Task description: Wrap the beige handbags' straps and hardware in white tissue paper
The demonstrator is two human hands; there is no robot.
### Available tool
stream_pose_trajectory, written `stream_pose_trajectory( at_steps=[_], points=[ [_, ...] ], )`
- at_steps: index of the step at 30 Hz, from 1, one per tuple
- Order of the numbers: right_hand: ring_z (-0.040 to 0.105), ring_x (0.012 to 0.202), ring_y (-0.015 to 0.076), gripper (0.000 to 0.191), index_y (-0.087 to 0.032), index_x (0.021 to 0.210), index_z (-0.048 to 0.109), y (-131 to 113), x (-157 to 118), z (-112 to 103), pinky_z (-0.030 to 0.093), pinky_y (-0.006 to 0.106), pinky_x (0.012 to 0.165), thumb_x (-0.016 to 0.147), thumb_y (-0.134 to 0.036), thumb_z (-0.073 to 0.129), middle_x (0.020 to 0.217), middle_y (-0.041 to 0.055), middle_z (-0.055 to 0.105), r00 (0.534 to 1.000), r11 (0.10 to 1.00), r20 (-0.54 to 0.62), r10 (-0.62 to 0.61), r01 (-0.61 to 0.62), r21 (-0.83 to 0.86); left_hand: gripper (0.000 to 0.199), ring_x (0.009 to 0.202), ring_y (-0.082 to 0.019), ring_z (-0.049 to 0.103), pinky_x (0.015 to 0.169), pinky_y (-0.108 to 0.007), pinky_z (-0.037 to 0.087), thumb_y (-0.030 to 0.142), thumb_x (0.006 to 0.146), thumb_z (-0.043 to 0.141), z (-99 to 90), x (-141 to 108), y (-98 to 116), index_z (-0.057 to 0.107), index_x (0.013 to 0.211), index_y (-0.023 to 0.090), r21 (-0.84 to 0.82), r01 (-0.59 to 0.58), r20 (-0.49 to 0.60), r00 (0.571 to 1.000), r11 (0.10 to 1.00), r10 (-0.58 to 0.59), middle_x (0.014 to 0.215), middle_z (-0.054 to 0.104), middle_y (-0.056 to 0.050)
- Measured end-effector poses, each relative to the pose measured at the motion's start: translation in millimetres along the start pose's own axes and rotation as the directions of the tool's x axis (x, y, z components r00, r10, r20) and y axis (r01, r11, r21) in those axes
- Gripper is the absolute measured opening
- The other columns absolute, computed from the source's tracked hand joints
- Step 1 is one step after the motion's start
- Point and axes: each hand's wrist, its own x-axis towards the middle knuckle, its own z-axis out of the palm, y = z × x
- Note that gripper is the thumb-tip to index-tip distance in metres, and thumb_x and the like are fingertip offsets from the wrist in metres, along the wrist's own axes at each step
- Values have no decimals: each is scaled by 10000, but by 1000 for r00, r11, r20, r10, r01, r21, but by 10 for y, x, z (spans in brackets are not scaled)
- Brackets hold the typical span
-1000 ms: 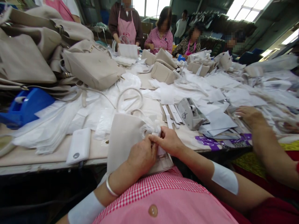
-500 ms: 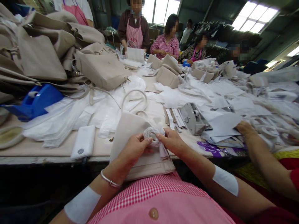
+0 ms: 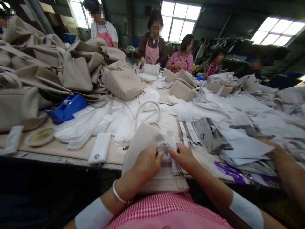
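Observation:
A pale beige handbag (image 3: 139, 140) leans on the table's front edge and against my apron, its thin loop handle (image 3: 159, 106) standing up behind. On its front lies a coiled whitish strap (image 3: 164, 147), ring-shaped with a gap in the middle. My left hand (image 3: 149, 162) pinches the coil's left side between thumb and fingers. From the right, my right hand (image 3: 186, 157) grips it, the thumb near the ring's hole. A wrapped strap end (image 3: 175, 168) hangs below the coil. Both hands' fingertips are partly hidden by the coil.
A white phone-like slab (image 3: 100, 148), a blue tape dispenser (image 3: 68, 108) and a roll of tape (image 3: 40, 136) lie leftward. Beige bags (image 3: 77, 68) pile behind. To the right stand a grey tape dispenser (image 3: 211, 135) and paper sheets (image 3: 250, 146), where a co-worker's hand (image 3: 271, 148) reaches in.
My view has turned left and up, so things appear shifted right and lower. Both my hands stay on the coil; the left fingers are more curled. The co-worker's hand now lifts a white sheet.

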Motion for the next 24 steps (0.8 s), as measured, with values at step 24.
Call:
stream_pose_trajectory(
  at_steps=[24],
  points=[
    [636,911,255,349,-174,1085,599,-17,-125,47,434,340,794,926,-454,464,969,110,692,979,974,-32,-200,195,-112,428,971,-331,671,791,-362,489,519,770,593,-960,1180,-1004,701,880,120,321,411,-307,897,853,-317,980,734,-202]
  ],
)
